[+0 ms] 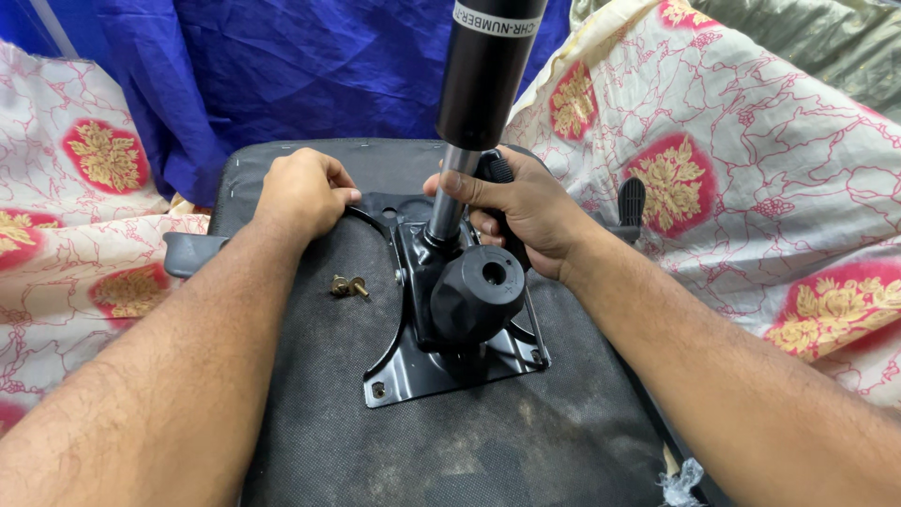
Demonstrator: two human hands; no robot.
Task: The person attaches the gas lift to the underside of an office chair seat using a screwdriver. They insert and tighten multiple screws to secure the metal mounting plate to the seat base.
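Note:
An upturned chair seat [310,376] with dark fabric underside lies in front of me. A black metal tilt mechanism plate [413,371] sits on it, with a round black knob [479,291] and a gas lift cylinder [483,75] rising from it. My left hand [300,192] rests closed on the far left corner of the plate. My right hand [526,211] grips a black-handled tool [499,171] beside the cylinder's silver rod [449,202]. Two brass-coloured bolts [347,285] lie loose on the fabric left of the plate.
A grey armrest [192,252] juts out at the seat's left, a black lever [632,205] at the right. Cream cloth with red and gold flowers [751,160] surrounds the seat, and blue cloth [282,66] hangs behind.

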